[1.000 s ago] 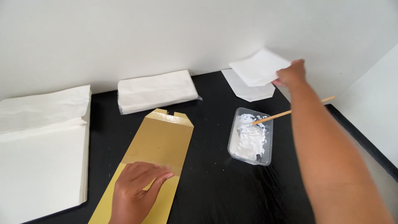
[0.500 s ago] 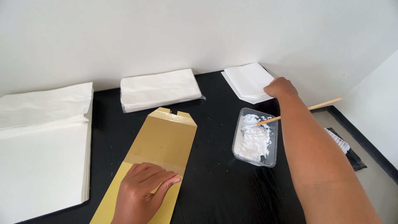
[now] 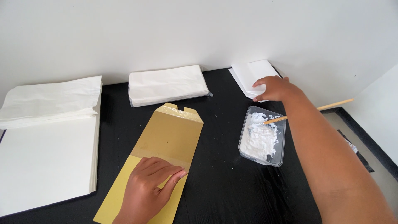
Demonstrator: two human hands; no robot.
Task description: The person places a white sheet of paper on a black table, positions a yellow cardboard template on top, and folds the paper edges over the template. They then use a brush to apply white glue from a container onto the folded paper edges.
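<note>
L hand (image 3: 150, 186) lies flat, palm down, on the lower part of a gold card (image 3: 159, 153) w/ fingers (image 3: 171, 173) spread and straight, pressing it to the table (image 3: 219, 182); nothing gripped. Card runs diagonally, long and narrow, notched top edge pointing toward the back wall, a fold line crossing it just above the hand. Lower half looks brighter yellow, upper half duller gold.

R hand (image 3: 274, 88) is reached out across the table to the far right corner, fingertips (image 3: 260, 83) resting on top of a small stack of white folded sheets (image 3: 251, 74). Fingers are curled lightly over the top sheet; can't tell if any sheet is actually pinched. Forearm passes over the right side of the table.

Just below the R hand, between it and the near edge, sits a clear plastic tray (image 3: 263, 136) holding white paste. A thin wood stick (image 3: 309, 110) rests w/ one end in the paste, other end sticking out past the arm toward the right.

At back centre, beside the card's top, is a wrapped pack of white paper (image 3: 168, 84). Far left: a big pile of white sheets (image 3: 45, 153), w/ a crumpled, softer bundle (image 3: 52, 99) lying on its far end. A dark flat item sits off the table's right edge, mostly hidden.
</note>
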